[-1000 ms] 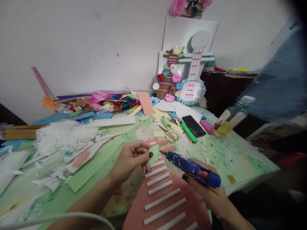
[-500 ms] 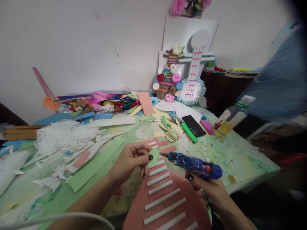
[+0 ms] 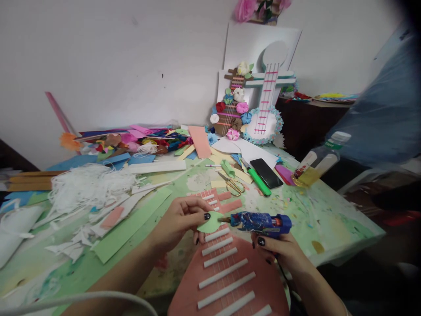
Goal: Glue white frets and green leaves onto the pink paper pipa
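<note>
My left hand point(image 3: 184, 219) pinches a small green paper leaf point(image 3: 209, 223) between thumb and fingers. In my right hand point(image 3: 279, 248) is a blue glue gun point(image 3: 259, 223), its nozzle pointing left at the leaf's right edge; whether it touches I cannot tell. Beneath both hands lies a pink paper guitar point(image 3: 190, 285), its wide body toward me and its neck pointing away. White paper strips point(image 3: 226, 289) cross it at intervals, with thin white strings running lengthwise.
Gold-handled scissors point(image 3: 236, 188), a green utility knife point(image 3: 259, 180) and a black phone point(image 3: 265, 172) lie beyond the guitar. A bottle point(image 3: 319, 160) stands at right. Shredded white paper point(image 3: 92, 186) and a green strip point(image 3: 131, 226) lie left. Two decorated paper guitars point(image 3: 263, 118) lean on the wall.
The green leaf has turned in my left fingers and now points lower left. My right hand has shifted slightly left, and the glue gun has levelled, its nozzle a little lower.
</note>
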Available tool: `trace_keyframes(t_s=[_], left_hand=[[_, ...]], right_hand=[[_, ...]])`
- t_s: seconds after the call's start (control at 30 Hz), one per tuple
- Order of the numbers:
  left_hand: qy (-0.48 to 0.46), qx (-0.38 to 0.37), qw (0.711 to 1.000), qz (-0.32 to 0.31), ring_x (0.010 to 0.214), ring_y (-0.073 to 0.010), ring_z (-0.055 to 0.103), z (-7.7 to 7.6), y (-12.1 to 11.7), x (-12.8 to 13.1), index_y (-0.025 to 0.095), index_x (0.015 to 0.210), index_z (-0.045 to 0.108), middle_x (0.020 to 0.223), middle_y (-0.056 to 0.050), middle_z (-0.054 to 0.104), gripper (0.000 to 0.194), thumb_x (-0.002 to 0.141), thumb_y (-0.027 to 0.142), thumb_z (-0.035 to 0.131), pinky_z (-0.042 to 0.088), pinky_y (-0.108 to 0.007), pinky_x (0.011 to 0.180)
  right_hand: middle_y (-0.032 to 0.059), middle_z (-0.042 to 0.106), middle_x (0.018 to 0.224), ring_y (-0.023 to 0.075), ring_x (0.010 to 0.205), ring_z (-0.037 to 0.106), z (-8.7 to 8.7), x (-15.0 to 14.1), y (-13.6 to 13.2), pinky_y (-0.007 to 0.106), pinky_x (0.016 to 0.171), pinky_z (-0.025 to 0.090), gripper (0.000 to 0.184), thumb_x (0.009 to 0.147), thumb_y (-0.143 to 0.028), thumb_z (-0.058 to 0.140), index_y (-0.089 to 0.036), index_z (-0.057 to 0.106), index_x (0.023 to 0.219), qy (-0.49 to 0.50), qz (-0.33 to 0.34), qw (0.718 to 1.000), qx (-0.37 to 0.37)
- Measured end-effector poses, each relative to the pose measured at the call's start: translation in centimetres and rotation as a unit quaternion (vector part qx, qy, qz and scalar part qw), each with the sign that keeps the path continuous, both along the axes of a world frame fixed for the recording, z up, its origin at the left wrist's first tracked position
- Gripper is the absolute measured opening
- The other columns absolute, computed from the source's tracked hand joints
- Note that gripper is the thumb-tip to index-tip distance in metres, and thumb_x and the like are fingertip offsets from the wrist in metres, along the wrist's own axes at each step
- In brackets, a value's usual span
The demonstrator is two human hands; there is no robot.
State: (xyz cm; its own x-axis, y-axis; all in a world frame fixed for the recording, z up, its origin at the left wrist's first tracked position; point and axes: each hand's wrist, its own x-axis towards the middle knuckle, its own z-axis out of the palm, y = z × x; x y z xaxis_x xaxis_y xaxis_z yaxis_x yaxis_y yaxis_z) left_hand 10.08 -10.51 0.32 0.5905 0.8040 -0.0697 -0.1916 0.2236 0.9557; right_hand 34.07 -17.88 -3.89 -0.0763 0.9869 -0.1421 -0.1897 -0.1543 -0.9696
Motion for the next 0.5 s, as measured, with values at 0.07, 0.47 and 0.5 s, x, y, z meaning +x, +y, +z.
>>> trace_keyframes(t_s=[0.07,0.47,0.5], left_hand=[[0.002,0.000,1.000,0.004,0.037,-0.0130,0.058,0.00,-0.01,0.11,0.012,0.078,0.063,0.048,0.001,0.058,0.011,0.071,0.020,0.067,0.037,-0.016,0.033],[0.051,0.047,0.995,0.070,0.040,-0.0077,0.051,0.03,-0.24,0.29,0.012,0.079,0.063,0.049,0.002,0.056,0.014,0.071,0.023,0.067,0.034,-0.017,0.040],[0.050,0.050,0.995,0.075,0.042,-0.0077,0.051,0.03,-0.24,0.36,0.012,0.079,0.063,0.050,0.001,0.058,0.014,0.071,0.023,0.067,0.034,-0.017,0.041]], right_hand=[[-0.0039,0.045,0.044,0.0045,0.035,0.032,-0.14,0.19,-0.09,0.019,0.034,0.027,0.037,0.057,-0.044,0.077,-0.012,0.061,0.064,0.003,0.017,1.000,-0.005],[-0.0036,0.046,0.046,0.0048,0.037,0.033,-0.07,-0.23,-0.21,0.019,0.034,0.027,0.038,0.059,-0.047,0.075,-0.013,0.060,0.066,-0.007,-0.018,1.000,0.010],[-0.0040,0.045,0.045,0.0050,0.037,0.033,-0.09,-0.22,-0.25,0.019,0.035,0.027,0.038,0.060,-0.047,0.075,-0.013,0.060,0.066,-0.008,-0.011,1.000,0.012]])
